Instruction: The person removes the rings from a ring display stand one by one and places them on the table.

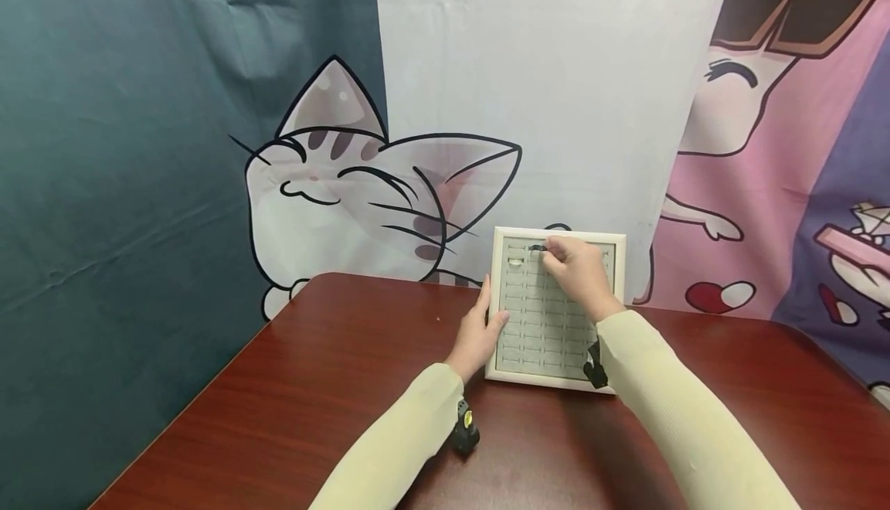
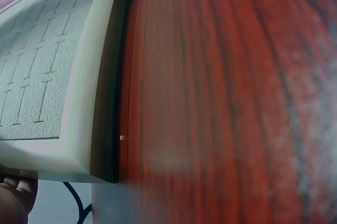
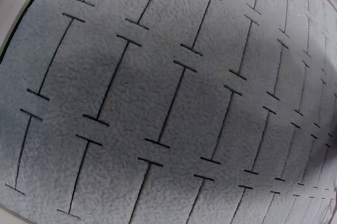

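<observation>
A ring display board [image 1: 531, 340], pale-framed with a grey slotted pad, leans upright on the table. My left hand [image 1: 477, 336] grips its left edge, thumb over the front and the other fingers along the side. In the left wrist view, only part of the hand [image 2: 17, 200] shows at the frame's corner. Near the top of the pad, my right hand [image 1: 580, 270] pinches a small dark ring [image 1: 537, 247] at a slot in the top row. A silvery ring [image 1: 514, 262] sits in a slot below and left of it. Rows of bare slots [image 3: 168, 103] fill the right wrist view.
The red-brown wooden table [image 1: 348, 386] extends around the board. Behind it hangs a printed cloth [image 1: 584, 93] with a cartoon cat and figure. Each wrist wears a small black camera [image 1: 464, 429] under a pale sleeve [image 1: 399, 436].
</observation>
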### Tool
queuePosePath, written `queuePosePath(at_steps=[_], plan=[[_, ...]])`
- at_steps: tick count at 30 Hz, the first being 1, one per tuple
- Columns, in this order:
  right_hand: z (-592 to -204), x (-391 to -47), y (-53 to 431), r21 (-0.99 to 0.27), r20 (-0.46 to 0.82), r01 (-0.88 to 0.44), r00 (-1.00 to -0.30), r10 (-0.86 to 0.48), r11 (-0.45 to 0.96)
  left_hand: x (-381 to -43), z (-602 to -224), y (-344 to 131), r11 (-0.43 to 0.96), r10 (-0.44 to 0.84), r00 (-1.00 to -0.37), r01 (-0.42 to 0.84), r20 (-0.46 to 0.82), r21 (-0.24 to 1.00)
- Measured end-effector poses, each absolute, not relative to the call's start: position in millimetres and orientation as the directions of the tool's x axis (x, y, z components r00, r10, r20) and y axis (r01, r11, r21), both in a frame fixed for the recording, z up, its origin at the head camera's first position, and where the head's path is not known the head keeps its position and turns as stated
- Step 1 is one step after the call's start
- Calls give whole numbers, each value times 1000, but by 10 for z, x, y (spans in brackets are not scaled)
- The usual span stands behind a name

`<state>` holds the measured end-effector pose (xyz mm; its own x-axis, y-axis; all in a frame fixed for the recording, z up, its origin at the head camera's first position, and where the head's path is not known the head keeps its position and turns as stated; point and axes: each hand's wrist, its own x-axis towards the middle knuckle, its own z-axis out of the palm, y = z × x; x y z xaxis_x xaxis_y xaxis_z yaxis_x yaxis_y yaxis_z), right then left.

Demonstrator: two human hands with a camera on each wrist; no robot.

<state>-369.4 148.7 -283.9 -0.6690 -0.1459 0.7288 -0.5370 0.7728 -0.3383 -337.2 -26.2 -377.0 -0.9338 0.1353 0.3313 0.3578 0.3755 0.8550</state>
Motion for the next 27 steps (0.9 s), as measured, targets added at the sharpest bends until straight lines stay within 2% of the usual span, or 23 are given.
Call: queuePosePath(at_steps=[7, 16, 21, 27], plan=[[-2889, -3685, 1513, -406, 715, -527, -692, -100, 746, -3350, -3797, -254, 374, 129, -944, 329, 302, 867], [-2829, -3655, 1597, -548, 695, -522, -719, 9, 654, -3360, -3787, -253, 380, 117, -931, 362, 344, 851], [-2776, -3606, 1732, -543, 720, -535, -694, 30, 648, -3354, -3757, -246, 368, 111, -930, 366, 351, 855], [-2857, -3523, 1957, -549, 700, -477, -711, 66, 686, -3329, -3792, -240, 371, 111, -938, 345, 328, 862]])
